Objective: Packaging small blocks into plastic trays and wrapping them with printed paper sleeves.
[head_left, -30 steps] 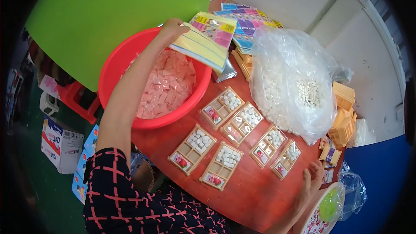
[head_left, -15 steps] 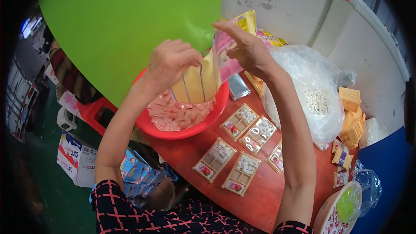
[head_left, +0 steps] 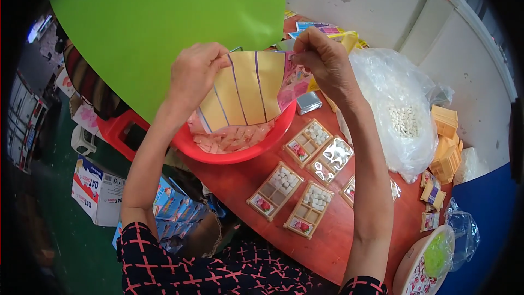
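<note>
My left hand (head_left: pixel 194 74) is closed in a pinch on the top left corner of a yellow packaging bag (head_left: pixel 245 90) with purple stripes. At the other top corner, my right hand (head_left: pixel 325 60) pinches the bag too, beside its pink printed part. The bag is spread upright between both hands. Its lower edge hangs into a red basin (head_left: pixel 234 158), against small pink wrapped packets (head_left: pixel 234 142). The bag hides the basin's far part.
Divided trays (head_left: pixel 274 190) holding white pieces lie on the red table (head_left: pixel 338 240). A clear bag of white pieces (head_left: pixel 404 122) stands at right, near orange trays (head_left: pixel 445 125). A silver packet (head_left: pixel 309 102) lies beside the basin. A green panel (head_left: pixel 169 22) rises behind.
The bag has been turned and spread out, showing more of its yellow striped side. My right hand has moved down and right; my left hand has shifted slightly left.
</note>
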### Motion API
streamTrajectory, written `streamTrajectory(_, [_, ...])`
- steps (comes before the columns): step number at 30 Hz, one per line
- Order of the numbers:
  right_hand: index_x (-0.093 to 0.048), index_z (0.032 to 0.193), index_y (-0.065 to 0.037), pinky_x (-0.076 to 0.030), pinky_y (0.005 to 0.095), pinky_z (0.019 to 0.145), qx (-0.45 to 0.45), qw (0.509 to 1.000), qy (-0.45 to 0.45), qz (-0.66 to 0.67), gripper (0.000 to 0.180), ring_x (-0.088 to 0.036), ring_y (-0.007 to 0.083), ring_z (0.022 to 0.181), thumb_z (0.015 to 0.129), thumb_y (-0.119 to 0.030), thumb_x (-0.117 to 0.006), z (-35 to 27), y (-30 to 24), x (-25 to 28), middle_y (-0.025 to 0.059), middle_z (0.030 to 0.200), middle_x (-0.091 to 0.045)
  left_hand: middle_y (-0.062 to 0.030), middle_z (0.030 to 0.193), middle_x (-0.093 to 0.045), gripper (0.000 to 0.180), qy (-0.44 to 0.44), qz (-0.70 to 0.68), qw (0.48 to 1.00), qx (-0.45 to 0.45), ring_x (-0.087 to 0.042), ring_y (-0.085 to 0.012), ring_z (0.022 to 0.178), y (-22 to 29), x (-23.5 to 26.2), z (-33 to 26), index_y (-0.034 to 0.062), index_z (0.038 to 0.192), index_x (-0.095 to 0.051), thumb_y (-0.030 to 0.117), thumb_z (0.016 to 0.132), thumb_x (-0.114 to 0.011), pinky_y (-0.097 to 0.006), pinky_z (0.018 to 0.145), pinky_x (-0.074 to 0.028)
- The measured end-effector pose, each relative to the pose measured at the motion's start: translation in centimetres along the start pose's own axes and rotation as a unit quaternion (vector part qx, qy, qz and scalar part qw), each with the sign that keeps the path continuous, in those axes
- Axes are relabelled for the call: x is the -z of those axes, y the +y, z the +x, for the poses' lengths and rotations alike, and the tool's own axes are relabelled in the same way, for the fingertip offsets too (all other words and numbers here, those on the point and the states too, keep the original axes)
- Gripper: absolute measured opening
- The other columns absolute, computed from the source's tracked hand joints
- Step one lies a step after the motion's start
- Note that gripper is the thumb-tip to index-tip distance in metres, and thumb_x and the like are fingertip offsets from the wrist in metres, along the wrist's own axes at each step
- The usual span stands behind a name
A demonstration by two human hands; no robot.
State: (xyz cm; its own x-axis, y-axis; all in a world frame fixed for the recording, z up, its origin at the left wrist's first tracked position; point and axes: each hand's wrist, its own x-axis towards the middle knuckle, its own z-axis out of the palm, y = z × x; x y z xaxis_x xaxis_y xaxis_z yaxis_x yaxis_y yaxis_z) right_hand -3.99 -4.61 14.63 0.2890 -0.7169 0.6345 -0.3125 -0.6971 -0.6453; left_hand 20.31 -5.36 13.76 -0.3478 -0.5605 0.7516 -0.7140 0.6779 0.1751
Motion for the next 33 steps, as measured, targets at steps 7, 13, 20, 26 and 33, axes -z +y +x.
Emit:
streamTrajectory(7, [-0.048,0.077,-0.002,-0.04,0.0218,0.059,0.009,0.998,0.028,-0.06,0.013,-0.046,0.0075,0.064,0.075,0.009,-0.055,0.0,-1.4,-1.0,-0.0003,0.065,-0.048,-0.0043,0.084,-0.059,0.029,0.132,0.122,0.97,-0.162,-0.055,-0.0199,0.084,6.2,-1.1,1.8,0.0103,0.098,-0.055,0.006,0.07,-0.062,-0.036,0.077,-0.039])
streamTrajectory(13, [-0.05,0.078,-0.001,-0.041,0.0227,0.064,-0.01,0.998,-0.001,-0.065,0.008,-0.048,0.0079,0.069,0.075,0.006,-0.054,-0.3,-1.6,-1.1,-0.0001,0.068,-0.051,-0.0061,0.075,-0.06,0.016,0.029,-0.028,0.992,-0.124,-0.057,-0.0229,0.073,4.8,-2.8,1.6,0.0068,0.087,-0.057,0.009,0.072,-0.063,-0.035,0.067,-0.041])
streamTrajectory(20, [-0.056,0.084,-0.001,-0.043,0.0246,0.065,0.005,0.999,-0.009,-0.042,0.01,-0.052,0.0106,0.07,0.077,0.006,-0.053,-0.2,-1.3,-1.4,0.0019,0.072,-0.056,-0.0095,0.07,-0.058,0.011,0.006,-0.074,0.995,-0.06,-0.056,-0.0257,0.069,4.9,-2.0,1.9,0.0028,0.077,-0.059,0.013,0.076,-0.062,-0.036,0.061,-0.042])
streamTrajectory(26, [-0.059,0.107,-0.006,-0.048,0.0299,0.068,0.143,0.94,0.072,-0.301,0.038,-0.058,0.0195,0.079,0.072,0.011,-0.054,-1.1,-1.8,-3.4,0.0086,0.098,-0.056,-0.0106,0.065,-0.057,0.018,-0.038,-0.108,0.993,0.041,-0.055,-0.0262,0.063,3.7,-1.6,2.5,0.0027,0.078,-0.059,0.02,0.083,-0.056,-0.036,0.057,-0.042])
streamTrajectory(33, [-0.058,0.111,-0.007,-0.054,0.0297,0.069,0.219,0.908,0.085,-0.348,0.042,-0.06,0.0203,0.085,0.073,0.011,-0.055,-3.0,-1.3,-3.3,0.0134,0.115,-0.05,-0.0095,0.063,-0.059,0.019,-0.076,-0.24,0.963,0.099,-0.058,-0.0237,0.06,3.3,-2.3,2.6,0.0062,0.08,-0.064,0.023,0.082,-0.056,-0.036,0.056,-0.043])
